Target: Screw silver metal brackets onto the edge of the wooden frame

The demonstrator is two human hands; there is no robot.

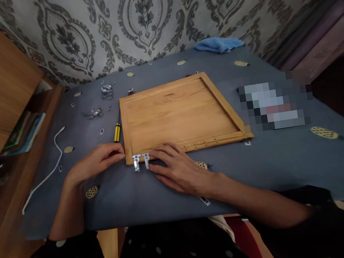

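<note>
A framed wooden panel (172, 113) lies flat on the cloth-covered table. At the left end of its near edge sits a shiny metal hinge (146, 161) with two arms hanging over the edge. My right hand (182, 168) steadies this hinge, its fingertips on the right side and along the panel's edge. My left hand (103, 158) is closed beside the panel's near left corner, thumb and fingers pinched; anything between them is too small to make out. Just beyond it, a yellow-and-black screwdriver (117, 132) lies along the panel's left side.
Small metal hardware (107, 91) and loose screws (96, 112) lie at the back left. A white cable (57, 161) curves along the left. At the back right is a blue cloth (219, 44); a blurred-out object (273, 105) lies on the right. A wooden shelf (31, 158) borders the left.
</note>
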